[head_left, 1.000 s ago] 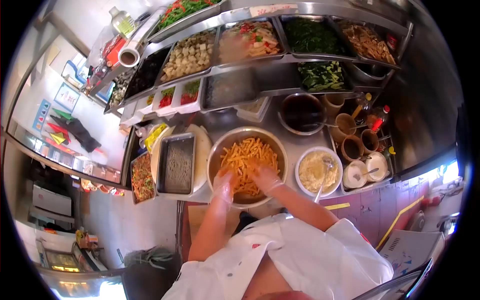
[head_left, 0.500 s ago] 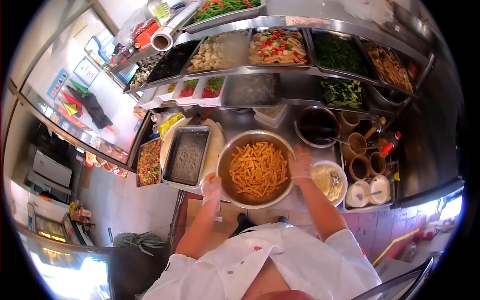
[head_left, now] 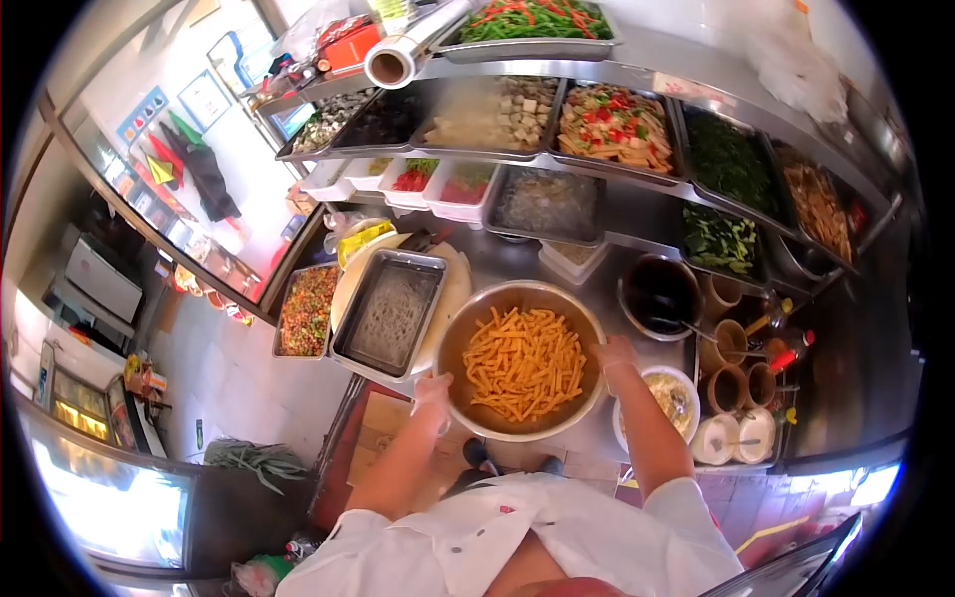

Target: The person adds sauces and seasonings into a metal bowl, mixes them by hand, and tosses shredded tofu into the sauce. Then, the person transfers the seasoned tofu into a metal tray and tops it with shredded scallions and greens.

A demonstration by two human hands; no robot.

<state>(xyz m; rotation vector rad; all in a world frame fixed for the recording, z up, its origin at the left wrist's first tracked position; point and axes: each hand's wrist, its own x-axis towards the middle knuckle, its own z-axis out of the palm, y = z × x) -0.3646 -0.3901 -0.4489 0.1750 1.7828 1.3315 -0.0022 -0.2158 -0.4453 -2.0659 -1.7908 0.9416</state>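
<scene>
A large round metal bowl (head_left: 454,403) holds a heap of golden strips that look like fries (head_left: 527,363). My left hand (head_left: 434,396), in a clear plastic glove, grips the bowl's lower left rim. On the opposite side, my right hand (head_left: 617,358), also gloved, is closed around the right rim. The bowl is at the front edge of the steel counter, close to my body. Left of it lies a rectangular metal tray (head_left: 390,310) on a round pale board (head_left: 456,284). A white bowl of pale food (head_left: 668,403) stands under my right forearm.
A pot of dark liquid (head_left: 659,298) is behind my right hand, with brown cups (head_left: 724,388) and lidded white tubs (head_left: 754,435) further right. At far left sits a tray of chopped mixed vegetables (head_left: 306,310). Shelves above carry food trays (head_left: 617,129) and a film roll (head_left: 408,55).
My right hand has gone from fingers spread at the bowl's rim to gripping it. My left hand stays at the left rim. The whole view has shifted, with the counter appearing lower and further right.
</scene>
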